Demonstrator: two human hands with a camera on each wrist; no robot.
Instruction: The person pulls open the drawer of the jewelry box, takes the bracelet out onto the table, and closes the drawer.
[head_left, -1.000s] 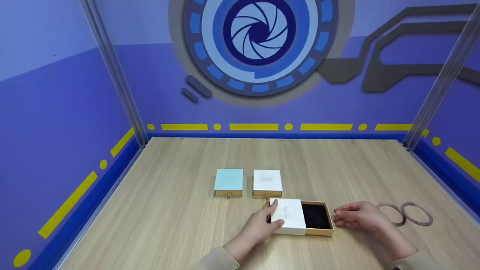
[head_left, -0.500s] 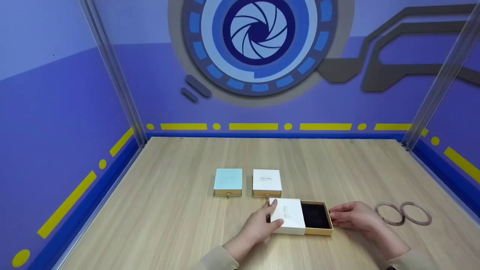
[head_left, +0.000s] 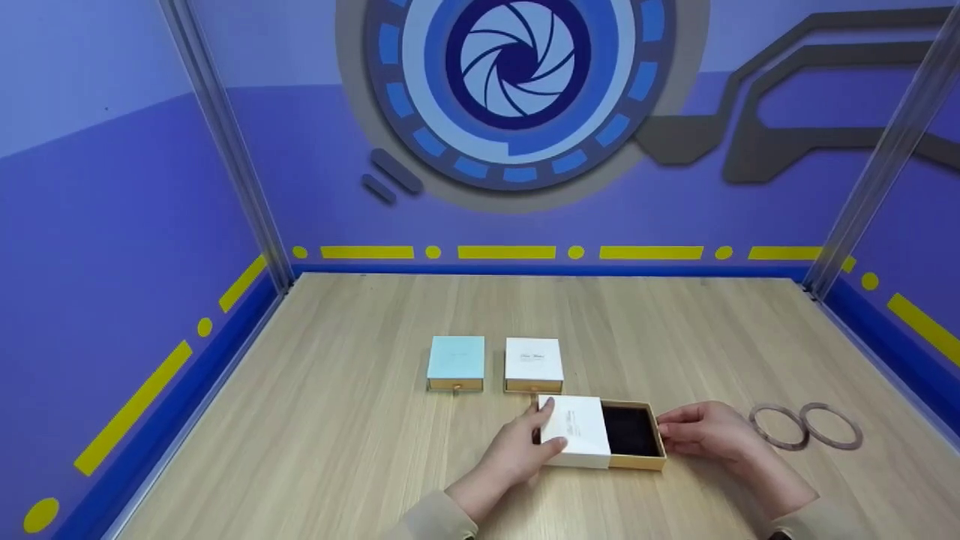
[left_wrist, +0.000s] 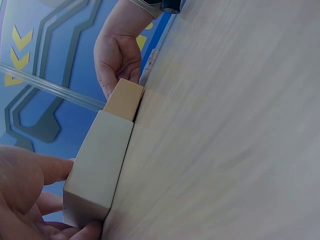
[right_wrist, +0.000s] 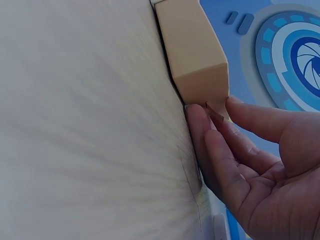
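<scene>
A white sliding drawer box (head_left: 574,431) lies on the table with its tan drawer (head_left: 637,463) partly out to the right, showing a black lining (head_left: 631,431). My left hand (head_left: 514,450) grips the white sleeve at its left end, thumb and fingers on opposite sides. At the drawer's outer end, my right hand (head_left: 709,431) rests its fingertips against the end face. In the right wrist view a small ribbon tab (right_wrist: 215,111) sticks out from that face, between the thumb and fingers, and is not pinched. Two brownish bangles (head_left: 831,426) lie beside the right hand, one touching the other.
Behind the drawer box stand a light-blue box (head_left: 457,360) and a smaller-looking white box (head_left: 533,361), both closed, side by side. Blue panels (head_left: 510,225) enclose the wooden table (head_left: 360,322) at the back and sides.
My right hand has moved left and its fingertips now meet the drawer's end. The left hand and the box look nearly the same.
</scene>
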